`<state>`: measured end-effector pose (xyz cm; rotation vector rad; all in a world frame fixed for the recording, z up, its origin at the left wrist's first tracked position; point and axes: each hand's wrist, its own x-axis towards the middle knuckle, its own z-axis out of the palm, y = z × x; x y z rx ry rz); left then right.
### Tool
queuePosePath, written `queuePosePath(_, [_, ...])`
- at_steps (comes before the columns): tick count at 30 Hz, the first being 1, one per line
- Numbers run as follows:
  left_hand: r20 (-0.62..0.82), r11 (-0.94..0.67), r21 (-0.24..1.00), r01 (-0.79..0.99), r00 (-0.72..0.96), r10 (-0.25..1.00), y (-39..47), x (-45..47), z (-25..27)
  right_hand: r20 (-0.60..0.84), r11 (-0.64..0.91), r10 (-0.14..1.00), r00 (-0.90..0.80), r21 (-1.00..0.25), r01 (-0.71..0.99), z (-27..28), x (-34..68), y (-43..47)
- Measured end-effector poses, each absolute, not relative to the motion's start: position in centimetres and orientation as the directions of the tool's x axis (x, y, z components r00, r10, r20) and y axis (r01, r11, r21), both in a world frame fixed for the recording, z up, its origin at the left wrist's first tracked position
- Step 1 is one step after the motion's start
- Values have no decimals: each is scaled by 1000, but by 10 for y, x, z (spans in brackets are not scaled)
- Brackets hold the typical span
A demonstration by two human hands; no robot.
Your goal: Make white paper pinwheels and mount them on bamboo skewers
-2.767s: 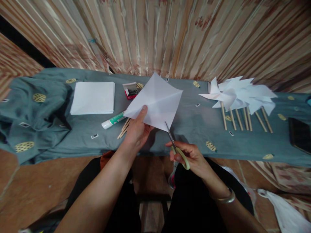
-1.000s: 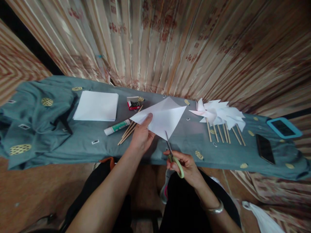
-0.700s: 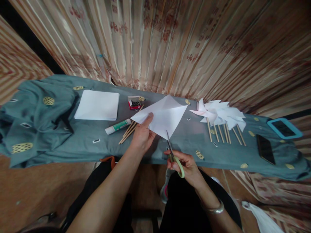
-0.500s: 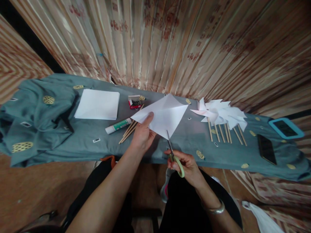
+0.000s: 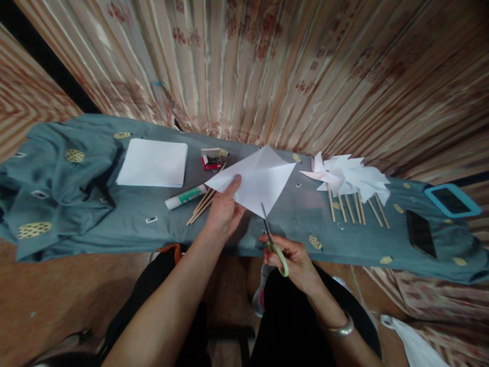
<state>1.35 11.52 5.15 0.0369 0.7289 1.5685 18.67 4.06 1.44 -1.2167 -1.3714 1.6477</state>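
Note:
A creased square sheet of white paper (image 5: 263,176) is held up over the table, one corner pointing toward me. My left hand (image 5: 226,208) pinches its left side, thumb on top and fingers beneath. In my right hand (image 5: 292,257) are scissors (image 5: 283,262) with pale green handles, fingers wrapped round the loops. The blades lie at the paper's near corner, one of them showing over its surface. Below the left part of the sheet, several wooden sticks (image 5: 200,208) lie beside a glue stick (image 5: 186,197).
A stack of white paper (image 5: 153,163) lies left, near a small red open box (image 5: 211,162) of dark bits. To the right are several paper pinwheels (image 5: 349,176) on sticks, a black phone (image 5: 420,233) and a blue-framed device (image 5: 453,200). A pleated curtain (image 5: 244,71) hangs behind the cloth-covered table.
Hardly anything differs. The view has shifted very slightly, while both hands, the paper and the scissors keep the same positions relative to each other.

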Motion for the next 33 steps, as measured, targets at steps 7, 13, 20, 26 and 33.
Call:
queuePosePath(7, [-389, 52, 477, -877, -157, 908, 115, 13, 52, -260, -258, 903, -343, -965, 52, 11, 187, 40])
queuePosePath(13, [-370, 41, 479, -877, -159, 915, 115, 14, 52, -263, -268, 898, -353, -963, 36, 12, 187, 40])
queuePosePath(20, [-383, 46, 472, -880, -158, 910, 115, 13, 51, -234, -238, 904, -359, -971, 34, 9, 187, 40])
queuePosePath(26, [-371, 50, 475, -878, -148, 917, 115, 15, 48, -228, -227, 903, -364, -973, 46, 9, 187, 40])
queuePosePath(33, [-343, 58, 477, -877, -125, 931, 114, 16, 44, -224, -212, 905, -363, -975, 72, 10, 187, 41])
